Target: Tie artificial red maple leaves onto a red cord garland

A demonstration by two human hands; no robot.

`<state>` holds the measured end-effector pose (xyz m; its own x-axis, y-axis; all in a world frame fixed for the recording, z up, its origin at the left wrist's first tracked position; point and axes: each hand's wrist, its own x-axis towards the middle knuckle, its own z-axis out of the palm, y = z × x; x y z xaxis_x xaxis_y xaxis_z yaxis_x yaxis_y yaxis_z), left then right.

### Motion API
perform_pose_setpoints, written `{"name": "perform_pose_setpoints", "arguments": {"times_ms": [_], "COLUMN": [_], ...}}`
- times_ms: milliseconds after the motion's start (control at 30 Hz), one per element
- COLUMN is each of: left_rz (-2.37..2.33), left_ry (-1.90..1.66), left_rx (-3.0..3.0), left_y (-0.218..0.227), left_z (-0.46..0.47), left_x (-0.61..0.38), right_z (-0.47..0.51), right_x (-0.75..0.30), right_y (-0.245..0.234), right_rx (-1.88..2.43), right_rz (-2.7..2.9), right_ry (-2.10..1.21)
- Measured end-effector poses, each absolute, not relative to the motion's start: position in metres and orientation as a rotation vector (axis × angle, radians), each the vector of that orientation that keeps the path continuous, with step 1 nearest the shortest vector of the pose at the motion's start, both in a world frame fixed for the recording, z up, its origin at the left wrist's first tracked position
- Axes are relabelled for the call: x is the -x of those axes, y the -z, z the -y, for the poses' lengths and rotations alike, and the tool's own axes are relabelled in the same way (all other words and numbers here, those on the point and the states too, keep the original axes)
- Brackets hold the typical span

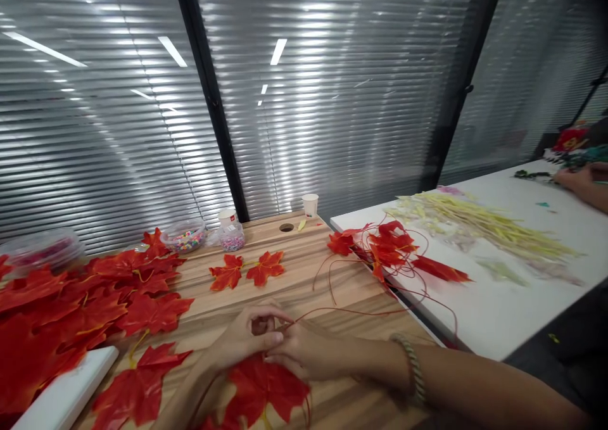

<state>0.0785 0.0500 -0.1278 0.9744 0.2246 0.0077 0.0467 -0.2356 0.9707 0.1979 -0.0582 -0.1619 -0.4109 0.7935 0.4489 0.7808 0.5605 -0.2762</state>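
My left hand [247, 338] and my right hand [304, 354] meet low over the wooden table [304, 271]. Both are closed in a pinch around a thin red wire stem [332, 313] that runs off to the right. Just below the fingers lies a red artificial maple leaf [263, 389]. A beaded bracelet [414, 370] sits on my right wrist. The stem leads toward a tangle of red leaves and wires [387, 246] at the seam with the white table.
A heap of red leaves [71, 303] covers the left. Two loose leaves [247, 270] lie mid-table. Bead containers [187, 237], small paper cups [310, 204] and a white board [61, 395] are around. On the white table [498, 309] lie yellow stems [484, 224]; another person's hand [582, 180] works far right.
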Motion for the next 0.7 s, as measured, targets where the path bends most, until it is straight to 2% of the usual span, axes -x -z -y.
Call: {"name": "perform_pose_setpoints", "arguments": {"times_ms": [367, 700], "left_rz": [-0.368, -0.586], "left_ry": [-0.112, -0.549], "left_rx": [-1.798, -1.524], "left_y": [0.121, 0.115], "left_z": [-0.059, -0.083], "left_x": [-0.073, -0.061], "right_z": [0.06, 0.047], "right_x": [-0.198, -0.205], "right_y": [0.164, 0.165], "right_rx": [1.416, 1.168], "right_rz": [2.081, 1.058], "right_ry": [-0.307, -0.843]}}
